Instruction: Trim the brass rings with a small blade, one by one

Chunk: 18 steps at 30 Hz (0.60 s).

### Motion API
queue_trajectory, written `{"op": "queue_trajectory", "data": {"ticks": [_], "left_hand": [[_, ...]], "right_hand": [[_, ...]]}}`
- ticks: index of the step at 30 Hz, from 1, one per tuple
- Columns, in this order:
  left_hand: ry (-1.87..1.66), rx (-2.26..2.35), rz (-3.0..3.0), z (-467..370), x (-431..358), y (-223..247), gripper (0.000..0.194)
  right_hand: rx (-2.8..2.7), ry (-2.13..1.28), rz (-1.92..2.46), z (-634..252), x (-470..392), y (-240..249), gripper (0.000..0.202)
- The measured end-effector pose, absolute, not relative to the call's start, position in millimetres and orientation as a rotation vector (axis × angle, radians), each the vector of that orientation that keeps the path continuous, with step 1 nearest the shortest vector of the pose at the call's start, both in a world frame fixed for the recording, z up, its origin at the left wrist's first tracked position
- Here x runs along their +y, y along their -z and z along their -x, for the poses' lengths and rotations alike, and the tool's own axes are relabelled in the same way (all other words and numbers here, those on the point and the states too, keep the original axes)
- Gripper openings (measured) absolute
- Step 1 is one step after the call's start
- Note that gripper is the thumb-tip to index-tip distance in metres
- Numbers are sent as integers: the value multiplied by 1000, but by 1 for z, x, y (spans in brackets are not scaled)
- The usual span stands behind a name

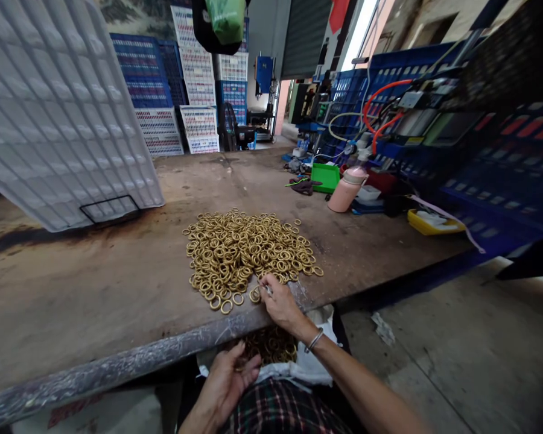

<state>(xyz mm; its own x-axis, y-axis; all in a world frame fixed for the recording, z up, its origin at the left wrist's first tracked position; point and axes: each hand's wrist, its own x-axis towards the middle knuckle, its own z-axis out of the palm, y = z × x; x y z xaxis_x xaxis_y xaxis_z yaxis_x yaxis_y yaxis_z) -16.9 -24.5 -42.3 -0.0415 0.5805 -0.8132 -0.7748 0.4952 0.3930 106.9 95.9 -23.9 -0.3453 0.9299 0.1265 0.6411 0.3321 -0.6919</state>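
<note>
A wide pile of brass-coloured rings (248,247) lies on the brown table (95,289) near its front edge. My right hand (278,301) is at the pile's front edge, fingers pinched together by a few rings; what lies between them is too small to make out. Below the table edge, my left hand (230,380) is palm up with its fingers apart, beside the mouth of a white sack (317,361) on my lap. More rings (274,346) fill the sack.
A white ribbed plastic panel (72,120) stands at the left. On the right are a pink bottle (346,190), a green tray (326,176), a yellow tray (434,223) and blue crates (502,169). Stacked crates (199,78) stand behind the table.
</note>
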Motion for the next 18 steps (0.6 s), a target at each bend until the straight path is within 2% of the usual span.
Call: {"op": "queue_trajectory", "data": {"ticks": [8, 13, 18], "left_hand": [[-1175, 1178, 198, 16, -27, 40, 18], [-1089, 1184, 58, 17, -33, 28, 7], [-1188, 1308, -353, 14, -31, 7, 39]], "right_hand": [[-1957, -935, 1234, -111, 85, 13, 4], [-1925, -1071, 1164, -114, 74, 6, 3], [-1914, -1239, 1044, -115, 57, 3, 3]]}}
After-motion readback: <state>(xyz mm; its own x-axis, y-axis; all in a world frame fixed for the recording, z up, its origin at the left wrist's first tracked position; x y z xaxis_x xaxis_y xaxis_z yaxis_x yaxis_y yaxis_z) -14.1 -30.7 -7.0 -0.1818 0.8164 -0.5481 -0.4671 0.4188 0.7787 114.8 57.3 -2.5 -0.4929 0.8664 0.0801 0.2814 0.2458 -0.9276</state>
